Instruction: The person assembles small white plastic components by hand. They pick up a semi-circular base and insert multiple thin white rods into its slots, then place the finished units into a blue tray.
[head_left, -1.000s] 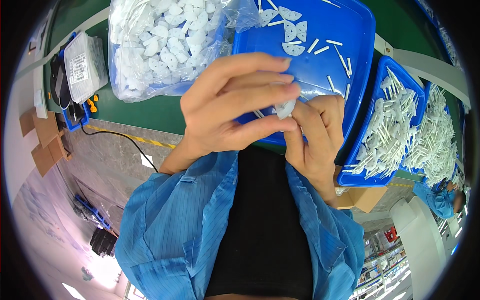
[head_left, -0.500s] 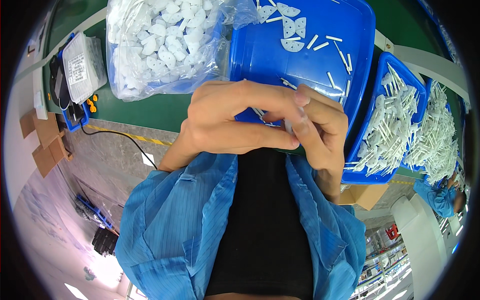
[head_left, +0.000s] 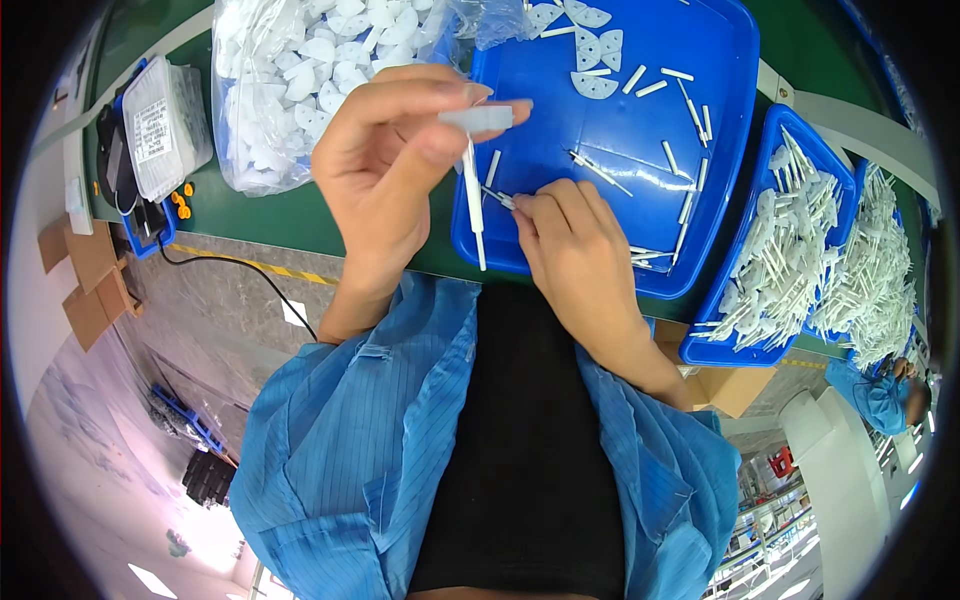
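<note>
Raised over the near left part of the blue tray (head_left: 545,125), my left hand (head_left: 385,165) pinches a translucent white plastic piece (head_left: 480,118) between thumb and fingers. A thin white rod (head_left: 473,200) hangs down from that piece, with a narrower tip at its lower end. Inside the tray's near left side, my right hand (head_left: 580,255) has its thumb and fingertips closed on a small white pin (head_left: 500,198). Several loose white rods (head_left: 668,155) and white fan-shaped plates with holes (head_left: 595,86) lie farther back in the tray.
A clear bag of white plates (head_left: 300,70) stands behind my left hand, with a clear plastic box (head_left: 165,130) farther left. To the right, a blue bin (head_left: 770,240) and a second heap (head_left: 870,260) hold white rod-and-plate parts. Another person (head_left: 880,395) is at the far right.
My hands were together over the tray's near edge and have parted. The left has risen up and left with the plastic piece and rod; the right has lowered into the tray onto a pin.
</note>
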